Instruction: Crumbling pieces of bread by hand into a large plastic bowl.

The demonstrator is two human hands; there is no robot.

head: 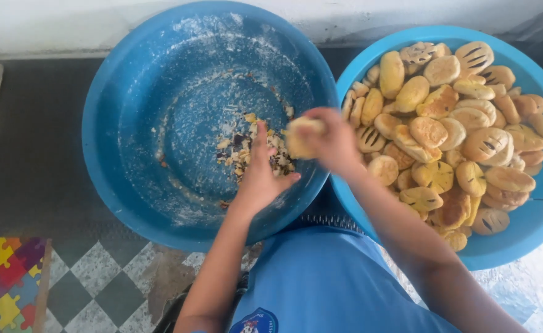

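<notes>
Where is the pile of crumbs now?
In the head view, the crumbs lie at the bottom of the left basin, just under the left hand.

Two blue basins [117, 123], golden-brown slashed pastries [463, 129], a black-and-white checkered floor [92, 283], a multicoloured puzzle-patterned mat [6, 280].

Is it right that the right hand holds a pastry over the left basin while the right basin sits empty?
Not quite. In the head view the right basin is piled with baked pastries, not empty. The right hand does hold a pastry over the left basin.
</notes>
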